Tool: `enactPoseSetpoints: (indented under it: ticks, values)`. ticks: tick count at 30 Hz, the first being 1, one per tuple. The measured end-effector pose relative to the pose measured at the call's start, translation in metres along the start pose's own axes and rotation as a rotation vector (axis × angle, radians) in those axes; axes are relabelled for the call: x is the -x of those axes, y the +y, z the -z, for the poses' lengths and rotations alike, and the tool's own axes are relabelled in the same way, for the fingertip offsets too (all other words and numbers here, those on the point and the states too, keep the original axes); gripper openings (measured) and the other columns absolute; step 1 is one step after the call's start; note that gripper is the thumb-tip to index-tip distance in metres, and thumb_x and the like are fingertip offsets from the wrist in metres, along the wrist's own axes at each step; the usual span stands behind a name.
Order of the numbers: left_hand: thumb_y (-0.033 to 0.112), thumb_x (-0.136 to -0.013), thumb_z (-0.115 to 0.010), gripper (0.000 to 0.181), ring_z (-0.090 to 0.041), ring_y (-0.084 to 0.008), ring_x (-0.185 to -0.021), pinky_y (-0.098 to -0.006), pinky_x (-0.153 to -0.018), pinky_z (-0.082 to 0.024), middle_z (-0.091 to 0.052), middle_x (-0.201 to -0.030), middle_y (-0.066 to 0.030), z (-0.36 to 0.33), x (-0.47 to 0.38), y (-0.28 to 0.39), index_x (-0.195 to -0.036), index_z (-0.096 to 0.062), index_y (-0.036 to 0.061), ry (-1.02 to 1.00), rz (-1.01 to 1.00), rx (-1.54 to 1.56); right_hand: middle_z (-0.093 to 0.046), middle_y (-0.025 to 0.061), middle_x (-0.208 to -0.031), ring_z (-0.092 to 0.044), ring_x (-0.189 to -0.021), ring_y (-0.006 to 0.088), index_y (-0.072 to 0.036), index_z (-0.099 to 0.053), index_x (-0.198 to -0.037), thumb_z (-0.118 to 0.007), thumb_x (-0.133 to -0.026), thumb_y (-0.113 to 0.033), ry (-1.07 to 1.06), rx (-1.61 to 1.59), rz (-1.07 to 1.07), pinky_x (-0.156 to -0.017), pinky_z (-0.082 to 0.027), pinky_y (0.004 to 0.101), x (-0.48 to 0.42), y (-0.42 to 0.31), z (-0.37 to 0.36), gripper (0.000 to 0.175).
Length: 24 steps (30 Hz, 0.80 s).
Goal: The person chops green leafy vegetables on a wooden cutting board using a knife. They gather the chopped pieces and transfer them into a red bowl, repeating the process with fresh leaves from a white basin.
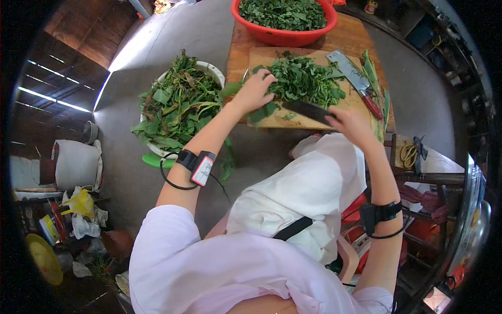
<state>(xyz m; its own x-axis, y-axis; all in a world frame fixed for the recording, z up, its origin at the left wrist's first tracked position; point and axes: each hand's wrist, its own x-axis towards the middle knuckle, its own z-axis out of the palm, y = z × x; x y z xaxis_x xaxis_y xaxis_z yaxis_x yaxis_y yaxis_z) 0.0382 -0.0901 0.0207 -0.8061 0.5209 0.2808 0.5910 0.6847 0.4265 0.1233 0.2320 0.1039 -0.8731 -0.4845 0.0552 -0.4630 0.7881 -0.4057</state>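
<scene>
My right hand (pixel 347 121) is closed around the handle end of a dark-bladed knife (pixel 308 111), whose blade points left over the near edge of a wooden cutting board (pixel 313 122). On the board lies a heap of chopped leafy greens (pixel 306 78). My left hand (pixel 257 90) rests at the heap's left side, on uncut leaves and stems; its fingers are bent over them, and their exact hold is partly hidden. A cleaver (pixel 351 72) with a red handle lies flat at the board's right, beside some long green stalks (pixel 370 72).
A red plastic basin (pixel 284 37) full of cut greens stands at the far end of the wooden table (pixel 361 31). Left of the table, a white tub (pixel 213 70) is heaped with uncut leafy vines (pixel 176 106). A wooden stand with coiled yellow cord (pixel 408 155) is at the right.
</scene>
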Motion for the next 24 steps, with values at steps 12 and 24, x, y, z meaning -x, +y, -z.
enactPoseSetpoints:
  ticks: [12, 24]
  values:
    - [0.037, -0.09, -0.069, 0.054, -0.053, -0.0233, -0.116, -0.0354, -0.099, -0.04, -0.057, -0.125, -0.0144, 0.014, -0.008, -0.027, -0.127, -0.047, 0.0059, 0.066, 0.423, 0.514, -0.067, 0.0206, -0.08, -0.064, -0.077, 0.0419, -0.007, -0.062, -0.102, -0.06, -0.094, -0.029, -0.001, -0.026, -0.064, -0.068, -0.051, 0.0508, -0.024, 0.013, -0.039, 0.023]
    - [0.032, -0.088, -0.073, 0.046, -0.055, -0.019, -0.105, -0.0337, -0.092, -0.044, -0.062, -0.111, -0.011, 0.014, -0.003, -0.016, -0.118, -0.05, 0.0065, 0.168, 0.445, 0.595, -0.067, 0.0245, -0.083, -0.065, -0.081, 0.0434, -0.004, -0.063, -0.106, -0.058, -0.094, -0.026, 0.186, -0.023, -0.292, -0.073, -0.051, 0.053, -0.039, 0.015, -0.045, 0.026]
